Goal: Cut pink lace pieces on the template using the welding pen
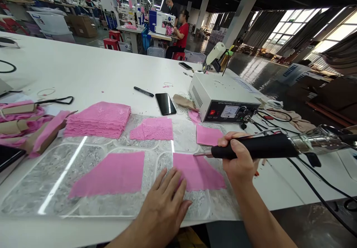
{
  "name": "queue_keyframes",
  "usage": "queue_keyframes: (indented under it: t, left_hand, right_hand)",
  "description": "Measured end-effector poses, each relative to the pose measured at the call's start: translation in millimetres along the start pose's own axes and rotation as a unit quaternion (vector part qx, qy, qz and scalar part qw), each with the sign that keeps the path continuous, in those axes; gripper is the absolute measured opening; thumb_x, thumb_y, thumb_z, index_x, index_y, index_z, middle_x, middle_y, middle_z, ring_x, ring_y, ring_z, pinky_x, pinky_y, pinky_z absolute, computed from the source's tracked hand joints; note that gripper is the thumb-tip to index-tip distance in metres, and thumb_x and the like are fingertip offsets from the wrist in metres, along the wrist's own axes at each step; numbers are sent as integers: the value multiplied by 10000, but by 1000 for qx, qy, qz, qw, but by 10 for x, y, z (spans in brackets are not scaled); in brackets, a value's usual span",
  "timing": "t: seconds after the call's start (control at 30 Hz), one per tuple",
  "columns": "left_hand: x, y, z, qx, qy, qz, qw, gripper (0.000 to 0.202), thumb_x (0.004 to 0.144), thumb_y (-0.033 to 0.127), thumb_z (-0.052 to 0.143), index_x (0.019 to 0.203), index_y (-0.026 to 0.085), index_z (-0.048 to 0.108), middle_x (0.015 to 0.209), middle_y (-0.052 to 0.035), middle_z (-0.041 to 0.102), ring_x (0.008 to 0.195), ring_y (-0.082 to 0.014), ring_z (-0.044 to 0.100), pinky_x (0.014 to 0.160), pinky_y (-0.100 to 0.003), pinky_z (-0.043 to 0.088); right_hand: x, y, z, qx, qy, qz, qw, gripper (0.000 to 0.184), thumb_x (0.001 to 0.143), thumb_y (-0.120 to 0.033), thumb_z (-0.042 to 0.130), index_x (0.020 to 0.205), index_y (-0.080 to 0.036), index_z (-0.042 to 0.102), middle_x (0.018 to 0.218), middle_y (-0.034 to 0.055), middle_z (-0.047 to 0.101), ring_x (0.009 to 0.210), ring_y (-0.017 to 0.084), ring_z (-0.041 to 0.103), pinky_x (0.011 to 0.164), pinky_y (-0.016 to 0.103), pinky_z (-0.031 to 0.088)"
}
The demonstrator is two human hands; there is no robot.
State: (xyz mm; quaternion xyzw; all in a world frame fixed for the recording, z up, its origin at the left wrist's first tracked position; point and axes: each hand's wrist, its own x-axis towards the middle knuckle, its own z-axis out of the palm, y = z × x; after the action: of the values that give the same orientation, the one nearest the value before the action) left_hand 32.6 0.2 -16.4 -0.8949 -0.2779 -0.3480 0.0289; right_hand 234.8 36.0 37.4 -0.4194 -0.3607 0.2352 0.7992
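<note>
My left hand [164, 205] lies flat with fingers stretched out, its fingertips on the left part of a pink fabric piece [202, 175]. My right hand [241, 160] is closed around a corded black-handled tool [259, 146]. The tool's thin metal tip [202, 154] reaches the top edge of that fabric piece. To the left, another pink piece [114, 173] is spread out. Behind it stands a stack of pink lace fabric [97, 121], with a smaller lace piece [153, 129] beside it. A pink rectangle [209, 134] lies just behind the tool.
A clear plastic sheet [108, 208] covers the marble-patterned work surface. A metal control box [225, 95] with a dial stands behind right; black cables [315, 188] trail at the right. A phone [165, 104] and a black marker [143, 91] lie mid-table. Two people are at a sewing machine [164, 23] beyond.
</note>
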Motion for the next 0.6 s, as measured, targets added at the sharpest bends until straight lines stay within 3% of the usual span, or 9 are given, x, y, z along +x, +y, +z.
queue_keyframes:
  t: [0.33, 0.6]
  left_hand:
    - [-9, 7, 32, 5, 16, -5, 1000, 300, 997, 250, 422, 1081, 113, 675, 1128, -99, 708, 1099, -269, 644, 958, -451, 515]
    - [-6, -5, 35, 5, 12, -6, 1000, 295, 999, 250, 422, 1077, 123, 677, 1137, -97, 705, 1118, -267, 633, 985, -447, 477]
  right_hand:
    - [88, -70, -133, 2, 51, -21, 998, 59, 642, -187, 638, 681, -188, 593, 705, -18, 550, 554, 103, 520, 545, 289, 455]
    - [84, -78, -158, -11, 47, -24, 999, 59, 643, -193, 647, 678, -188, 599, 705, -20, 556, 539, 102, 520, 544, 296, 454]
